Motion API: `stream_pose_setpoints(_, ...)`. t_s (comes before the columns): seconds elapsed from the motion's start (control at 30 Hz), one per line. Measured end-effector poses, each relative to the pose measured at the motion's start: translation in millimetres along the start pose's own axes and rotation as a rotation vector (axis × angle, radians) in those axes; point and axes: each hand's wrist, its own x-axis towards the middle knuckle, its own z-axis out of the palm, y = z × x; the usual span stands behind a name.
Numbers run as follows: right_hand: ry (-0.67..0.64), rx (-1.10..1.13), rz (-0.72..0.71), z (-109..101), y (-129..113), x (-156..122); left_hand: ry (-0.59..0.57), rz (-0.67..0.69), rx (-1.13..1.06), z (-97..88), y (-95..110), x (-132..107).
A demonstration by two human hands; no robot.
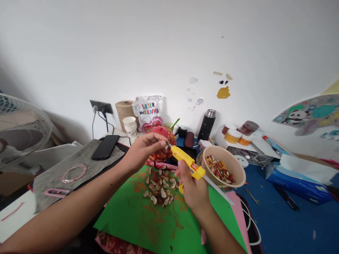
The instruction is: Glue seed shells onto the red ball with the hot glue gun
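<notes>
My right hand grips a yellow hot glue gun, its nozzle pointing up and to the left. A clear glue stick sticks out of its back end. Close to the nozzle, my left hand pinches a small brownish nutshell piece between thumb and fingers. Below both hands, several loose shell halves lie piled on a stained green sheet. Just behind my left hand stands a red balloon with red and orange pieces around it, partly hidden.
A beige bowl of painted shells stands right of the glue gun. Behind are a black thermos, a balloon packet and a twine spool. A phone lies left, near a fan. Tissues sit far right.
</notes>
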Motion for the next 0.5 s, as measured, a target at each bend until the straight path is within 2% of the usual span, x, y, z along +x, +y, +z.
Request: stream_pose_setpoints(0.5,-0.002,-0.026,-0.006,-0.1,1.0,0.5,0.021,0.002,0.004,-1.1,1.5,1.0)
